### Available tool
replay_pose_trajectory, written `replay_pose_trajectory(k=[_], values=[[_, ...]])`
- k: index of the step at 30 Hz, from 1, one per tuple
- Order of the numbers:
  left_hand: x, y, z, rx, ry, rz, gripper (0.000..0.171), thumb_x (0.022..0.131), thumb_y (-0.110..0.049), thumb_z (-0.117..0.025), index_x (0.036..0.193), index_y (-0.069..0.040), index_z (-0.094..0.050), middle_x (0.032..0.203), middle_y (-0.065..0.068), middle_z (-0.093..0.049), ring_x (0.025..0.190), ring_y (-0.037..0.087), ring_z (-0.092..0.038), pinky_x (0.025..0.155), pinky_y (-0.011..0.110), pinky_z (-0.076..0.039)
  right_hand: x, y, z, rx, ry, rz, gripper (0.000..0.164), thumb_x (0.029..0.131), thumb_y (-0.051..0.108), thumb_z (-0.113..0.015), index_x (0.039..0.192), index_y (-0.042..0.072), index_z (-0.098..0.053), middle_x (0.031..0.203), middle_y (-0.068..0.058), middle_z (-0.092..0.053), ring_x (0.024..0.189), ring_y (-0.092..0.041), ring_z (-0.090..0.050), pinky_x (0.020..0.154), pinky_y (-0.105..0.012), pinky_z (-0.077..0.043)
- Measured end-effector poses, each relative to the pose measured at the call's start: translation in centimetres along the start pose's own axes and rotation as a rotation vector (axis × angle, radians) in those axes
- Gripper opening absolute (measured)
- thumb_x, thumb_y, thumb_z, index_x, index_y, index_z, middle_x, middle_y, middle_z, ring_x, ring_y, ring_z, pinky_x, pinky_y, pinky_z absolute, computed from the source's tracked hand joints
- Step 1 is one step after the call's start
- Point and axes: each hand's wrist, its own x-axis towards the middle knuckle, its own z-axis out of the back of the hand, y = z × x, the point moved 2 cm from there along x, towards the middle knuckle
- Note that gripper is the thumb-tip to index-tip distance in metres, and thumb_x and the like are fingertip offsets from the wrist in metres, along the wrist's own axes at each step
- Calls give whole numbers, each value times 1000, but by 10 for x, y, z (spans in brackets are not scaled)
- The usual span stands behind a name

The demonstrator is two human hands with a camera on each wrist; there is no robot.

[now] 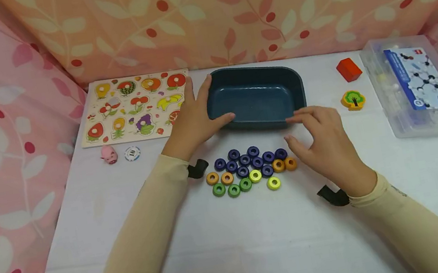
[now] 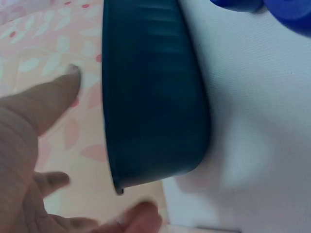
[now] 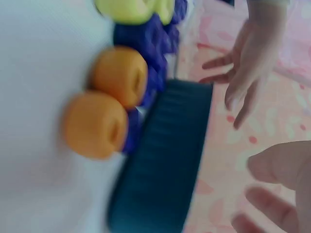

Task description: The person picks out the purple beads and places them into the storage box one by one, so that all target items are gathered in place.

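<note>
A dark teal rectangular tub (image 1: 260, 124) stands on the white table, and its inside shows bare in the head view. My left hand (image 1: 193, 124) is spread at the tub's left end, thumb over the near rim; the left wrist view shows a gap between these fingers (image 2: 51, 97) and the wall. Beside the near right corner is my right hand (image 1: 330, 151), its fingers loosely bent with nothing between them. In front of the tub lie several small rings: purple (image 1: 244, 160), orange (image 1: 227, 178), green (image 1: 234, 190) and yellow-green (image 1: 273, 183).
At the back left lies a fruit puzzle board (image 1: 123, 111), with a pink pig figure (image 1: 109, 154) and a poker chip (image 1: 132, 153) before it. To the right are a red block (image 1: 349, 70), a tree-shaped piece (image 1: 353, 100) and a clear plastic case (image 1: 408, 124).
</note>
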Motion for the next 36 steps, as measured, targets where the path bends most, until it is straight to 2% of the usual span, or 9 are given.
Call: replay_pose_trajectory(k=[2,4,7,10,15,22,28,32,36], values=[[7,0,0,-59,62,46,115,78,-67,-74,161,-40,0,170,7,8,150,40,-28,112,60,-39,-4,-2,-6,5,74,2,26,89,22,-74,112,12,-70,126,-8,-61,121,-32,-45,99,-51,-41],[13,-1,0,-97,102,74,119,76,-60,-80,162,-32,-3,169,10,-5,150,37,-29,116,58,-35,-6,-4,-12,8,172,-10,18,90,20,-72,107,14,-72,119,-6,-64,116,-30,-50,98,-50,-45],[20,-3,0,-121,135,93,123,74,-55,-84,163,-22,-7,166,11,-15,149,32,-30,119,53,-33,-6,-8,-20,27,286,-34,19,91,21,-70,109,16,-74,115,-3,-67,113,-27,-55,97,-49,-48],[24,-4,1,-130,160,110,126,72,-53,-86,163,-17,-7,166,11,-14,149,30,-29,120,51,-32,-4,-11,-25,38,339,-53,20,91,23,-71,110,16,-75,111,-2,-69,107,-24,-59,94,-47,-51],[28,-4,1,-147,198,140,129,70,-52,-88,163,-14,-6,167,10,-11,148,31,-29,119,51,-33,-1,-13,-29,18,365,-88,21,91,24,-71,109,17,-75,108,-2,-70,102,-23,-60,89,-46,-52],[32,-1,0,-172,220,162,128,70,-48,-89,163,-16,-7,164,13,-15,146,33,-31,119,53,-33,2,-14,-31,5,388,-97,24,91,26,-72,113,17,-74,108,-2,-71,101,-23,-59,87,-44,-52],[34,-2,-1,-179,214,153,127,71,-46,-89,162,-12,-8,167,8,-6,150,31,-25,121,50,-30,6,-14,-30,8,419,-112,24,92,29,-72,113,18,-73,107,-1,-71,100,-23,-60,86,-43,-53],[34,-4,-3,-170,224,153,126,72,-45,-89,162,-12,-7,168,6,-3,152,30,-22,122,49,-29,7,-9,-18,8,425,-130,24,92,31,-71,114,20,-72,107,0,-70,99,-22,-60,79,-40,-53],[35,-4,-2,-160,229,153,127,71,-46,-89,163,-14,-6,168,8,-5,152,30,-23,122,50,-29,19,-1,4,24,383,-135,29,93,35,-70,118,21,-71,110,-2,-70,100,-24,-60,74,-39,-53]])
